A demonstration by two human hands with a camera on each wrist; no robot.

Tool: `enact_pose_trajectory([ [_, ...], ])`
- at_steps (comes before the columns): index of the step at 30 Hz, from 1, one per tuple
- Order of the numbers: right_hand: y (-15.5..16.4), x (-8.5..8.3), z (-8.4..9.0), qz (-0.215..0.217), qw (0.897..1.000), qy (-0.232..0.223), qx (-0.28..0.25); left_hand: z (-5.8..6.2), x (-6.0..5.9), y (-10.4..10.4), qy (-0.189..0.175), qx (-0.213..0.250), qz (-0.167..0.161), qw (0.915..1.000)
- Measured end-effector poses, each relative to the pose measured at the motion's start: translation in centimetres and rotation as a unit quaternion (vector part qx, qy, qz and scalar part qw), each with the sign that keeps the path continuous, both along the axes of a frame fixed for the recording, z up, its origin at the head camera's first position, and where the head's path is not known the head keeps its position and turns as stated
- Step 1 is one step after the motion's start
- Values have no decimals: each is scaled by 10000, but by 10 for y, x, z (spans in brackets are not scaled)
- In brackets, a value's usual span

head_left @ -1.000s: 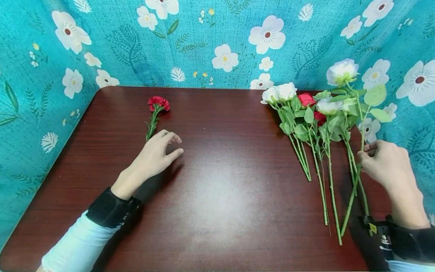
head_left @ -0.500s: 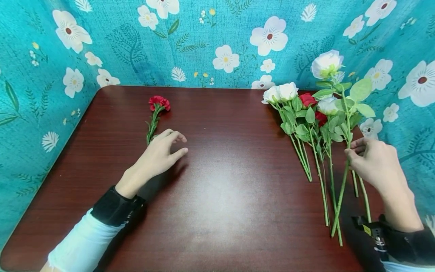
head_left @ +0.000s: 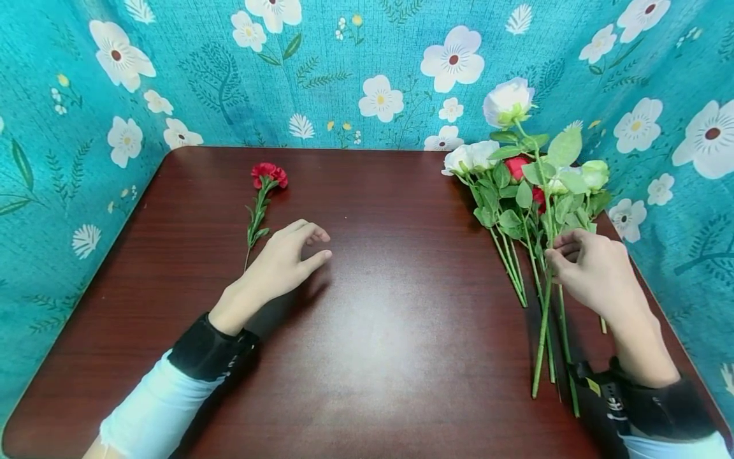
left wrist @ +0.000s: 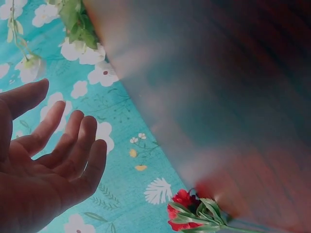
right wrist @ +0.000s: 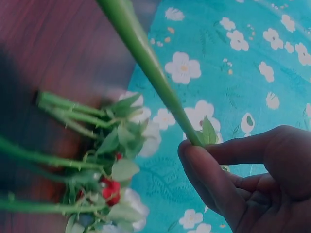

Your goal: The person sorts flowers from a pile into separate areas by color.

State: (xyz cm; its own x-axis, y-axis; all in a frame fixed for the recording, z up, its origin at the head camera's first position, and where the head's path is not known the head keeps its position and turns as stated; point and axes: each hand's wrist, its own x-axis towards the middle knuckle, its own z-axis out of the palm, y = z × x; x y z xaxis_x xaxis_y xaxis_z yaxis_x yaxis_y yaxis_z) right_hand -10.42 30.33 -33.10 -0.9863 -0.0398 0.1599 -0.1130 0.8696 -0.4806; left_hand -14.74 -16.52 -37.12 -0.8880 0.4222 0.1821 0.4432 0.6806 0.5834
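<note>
A: Table [head_left: 367,357] first: what has shifted on it over the last second?

B: Only 1 stem. The white rose [head_left: 508,102] in the right hand [head_left: 593,274] has travelled from about 3 o'clock toward 2 o'clock, its bloom now raised against the teal flowered backdrop [head_left: 344,76], its cut end off the wood. The bunch of roses [head_left: 516,191] it came from lies where it was.

A: And the grip?

B: Thumb and fingers pinch the green stem partway down; the right wrist view shows the fingertips [right wrist: 204,165] closed on it.

A: The other side?

B: The left hand [head_left: 281,264] has slid a little toward the centre. Fingers loosely spread, holding nothing, resting on the wood at about 9 o'clock. The red carnation [head_left: 267,174] lies just beyond it at 10 o'clock, unmoved, no longer touched.

A: Meaning?

B: My reading: 1 rose is being carried leftward out of the pile, toward the carnation's side.

A: Any writing?

B: A small yellow tag [head_left: 592,387] on the right wrist strap; too small to read. No brand legible anywhere
</note>
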Motion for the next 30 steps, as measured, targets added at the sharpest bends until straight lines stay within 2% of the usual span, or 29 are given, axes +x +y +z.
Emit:
enact_pose_trajectory([
  [11, -28, -3, 1, 281, 9974, -366, -556, 3, -1, 11, 112, 180, -167, 9996],
  [19, -47, -5, -2, 518, 9967, -200, -585, 9, -1, 23, 111, 329, -292, 9990],
  [30, -81, -11, -2, 888, 9831, -743, -1417, 14, -4, 40, 171, 785, -405, 9959],
])
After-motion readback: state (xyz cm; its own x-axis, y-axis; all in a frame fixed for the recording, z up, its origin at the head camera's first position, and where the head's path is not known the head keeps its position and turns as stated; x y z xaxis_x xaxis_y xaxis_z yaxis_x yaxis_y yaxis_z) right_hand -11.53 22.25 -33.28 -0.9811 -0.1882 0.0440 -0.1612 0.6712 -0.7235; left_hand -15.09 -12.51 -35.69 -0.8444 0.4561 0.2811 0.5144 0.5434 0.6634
